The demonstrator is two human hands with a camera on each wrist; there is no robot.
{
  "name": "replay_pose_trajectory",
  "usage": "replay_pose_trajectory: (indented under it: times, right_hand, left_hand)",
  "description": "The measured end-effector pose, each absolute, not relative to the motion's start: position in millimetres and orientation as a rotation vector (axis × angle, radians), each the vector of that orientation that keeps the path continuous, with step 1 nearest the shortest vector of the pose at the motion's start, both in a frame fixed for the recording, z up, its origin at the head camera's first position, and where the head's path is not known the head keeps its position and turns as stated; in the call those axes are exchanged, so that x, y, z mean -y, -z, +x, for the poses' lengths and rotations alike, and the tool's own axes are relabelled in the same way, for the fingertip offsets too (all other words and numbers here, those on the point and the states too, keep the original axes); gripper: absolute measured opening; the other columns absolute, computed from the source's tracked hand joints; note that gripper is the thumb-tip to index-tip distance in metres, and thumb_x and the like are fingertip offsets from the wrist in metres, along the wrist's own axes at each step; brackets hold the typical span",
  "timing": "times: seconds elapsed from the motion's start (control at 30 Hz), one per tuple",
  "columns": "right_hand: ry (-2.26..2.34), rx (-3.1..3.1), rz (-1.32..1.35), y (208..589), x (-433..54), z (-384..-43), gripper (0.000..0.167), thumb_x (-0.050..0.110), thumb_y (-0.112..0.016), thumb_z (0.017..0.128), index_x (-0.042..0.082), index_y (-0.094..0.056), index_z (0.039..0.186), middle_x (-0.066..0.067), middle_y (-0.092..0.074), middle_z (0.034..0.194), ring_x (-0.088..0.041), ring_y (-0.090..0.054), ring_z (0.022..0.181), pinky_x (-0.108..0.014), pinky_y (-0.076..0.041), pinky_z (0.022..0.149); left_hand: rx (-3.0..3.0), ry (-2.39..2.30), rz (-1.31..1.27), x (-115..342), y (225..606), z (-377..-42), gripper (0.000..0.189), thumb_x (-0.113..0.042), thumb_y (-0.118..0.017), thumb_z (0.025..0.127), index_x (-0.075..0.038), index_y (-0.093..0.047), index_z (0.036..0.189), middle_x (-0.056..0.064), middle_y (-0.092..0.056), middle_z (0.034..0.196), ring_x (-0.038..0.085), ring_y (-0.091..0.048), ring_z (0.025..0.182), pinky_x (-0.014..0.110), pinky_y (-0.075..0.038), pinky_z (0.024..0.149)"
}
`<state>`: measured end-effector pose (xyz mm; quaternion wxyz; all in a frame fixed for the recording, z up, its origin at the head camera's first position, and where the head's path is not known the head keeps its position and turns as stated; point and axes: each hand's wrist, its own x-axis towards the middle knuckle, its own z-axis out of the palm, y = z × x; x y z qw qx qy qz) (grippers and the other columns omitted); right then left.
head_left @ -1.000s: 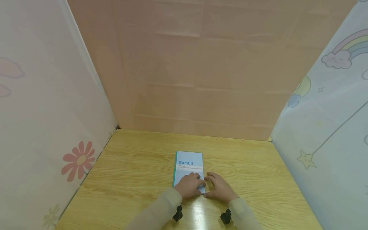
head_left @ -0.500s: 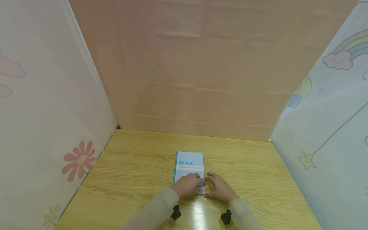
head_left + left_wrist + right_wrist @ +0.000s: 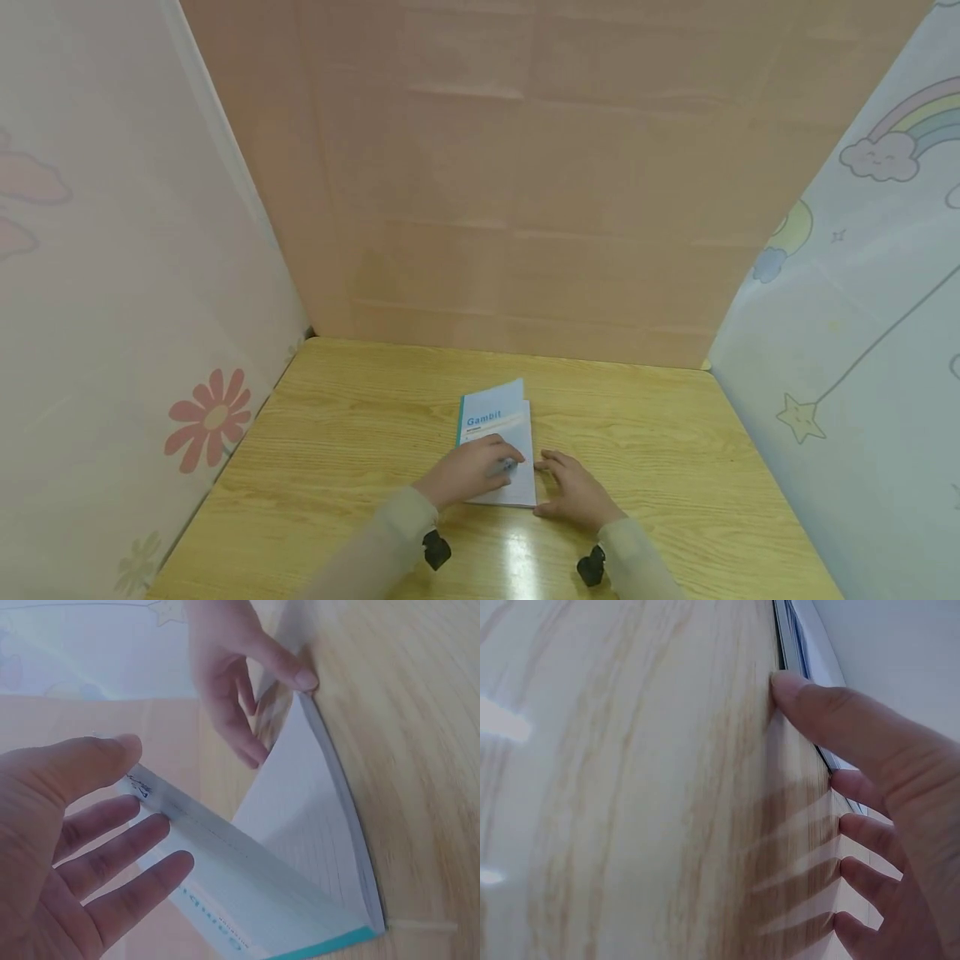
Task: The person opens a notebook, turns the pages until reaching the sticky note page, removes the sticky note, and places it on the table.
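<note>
A thin notebook (image 3: 522, 483) with a pale blue cover, a teal spine and the word "Gambit" lies on the table. My left hand (image 3: 467, 472) pinches the lower part of its front cover (image 3: 491, 404) between thumb and fingers, holding it partly lifted. Under the raised cover the left wrist view shows a lined page (image 3: 300, 795). At the lower right of the notebook, my right hand (image 3: 576, 493) rests on the table with fingers lightly bent. Its thumb (image 3: 817, 709) touches the notebook's corner, and its fingertips are along the right edge.
The wooden table (image 3: 337, 417) reaches back to a tan panel (image 3: 510, 208). Patterned white panels stand at the left (image 3: 112, 292) and the right (image 3: 847, 317). A black device (image 3: 437, 550) is worn at the left wrist, another (image 3: 591, 567) at the right.
My left hand has moved left and raised the notebook's front cover, which lay flat before. The right hand has stayed in place.
</note>
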<state>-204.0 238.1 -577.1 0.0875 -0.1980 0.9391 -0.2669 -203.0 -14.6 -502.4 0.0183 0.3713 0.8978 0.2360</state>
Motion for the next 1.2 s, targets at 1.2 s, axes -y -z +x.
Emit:
replay_pose_trajectory:
  times: [1.2]
  right_hand:
    - [0.807,-2.801,-0.589,579.8,-237.5,-202.3,0.077,0.048,-0.083,0.069,0.013,-0.057,0.133,-0.008,-0.042,0.149,-0.037,-0.035,0.139,-0.058,-0.034,0.107]
  left_hand:
    - [-2.709,-1.675,0.037,156.0,546.7,-163.6,0.043,-0.011,-0.074,0.084,-0.012,-0.054,0.123,0.008,-0.058,0.124,0.024,-0.059,0.109,0.026,-0.054,0.083]
